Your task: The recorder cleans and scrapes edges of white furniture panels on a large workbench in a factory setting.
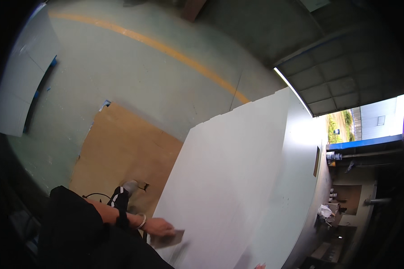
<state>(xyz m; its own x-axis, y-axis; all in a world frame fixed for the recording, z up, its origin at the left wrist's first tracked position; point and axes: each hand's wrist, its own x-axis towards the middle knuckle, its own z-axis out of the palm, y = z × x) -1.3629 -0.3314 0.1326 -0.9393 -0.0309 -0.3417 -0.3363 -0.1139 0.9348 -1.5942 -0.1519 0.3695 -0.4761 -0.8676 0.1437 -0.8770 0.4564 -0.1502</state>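
My left hand [159,227] reaches in from the lower left, a light band around its wrist. Its fingers are closed on a flat grey-brown rectangular pad [171,239], whose exact kind is hard to make out. The pad is over the near left edge of a large white panel [229,166]; whether it touches the surface is unclear. Only some fingertips of my right hand [260,266] show at the bottom edge, over the panel's near part. Most of that hand is out of the picture.
A brown board [121,148] lies on the floor left of the panel, with a shoe [130,186] on it. A grey-white panel [27,71] stands at far left. An orange line [157,45] crosses the floor. Cluttered items [328,213] and an open doorway [368,123] are at right.
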